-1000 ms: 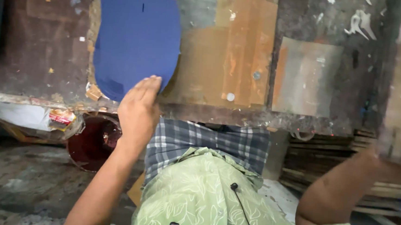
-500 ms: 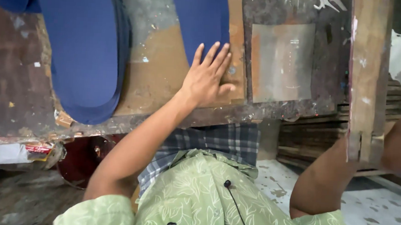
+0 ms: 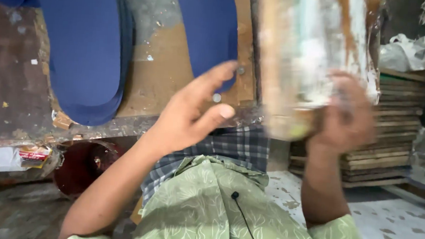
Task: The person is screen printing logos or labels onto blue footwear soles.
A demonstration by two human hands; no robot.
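The right hand (image 3: 343, 117) has its fingers shut tight around the bottom of a blurry, paint-smeared wooden board (image 3: 314, 57) to keep it up high, while the left hand (image 3: 193, 116) — fingers open and spread — hovers over the tabletop (image 3: 175, 78) edge, near blue cut-out sheets (image 3: 86, 52).

Open bench strip btwn blue pieces (image 3: 86, 52), wooden board (image 3: 314, 57) blocks right, plank stack (image 3: 393, 140) behind.
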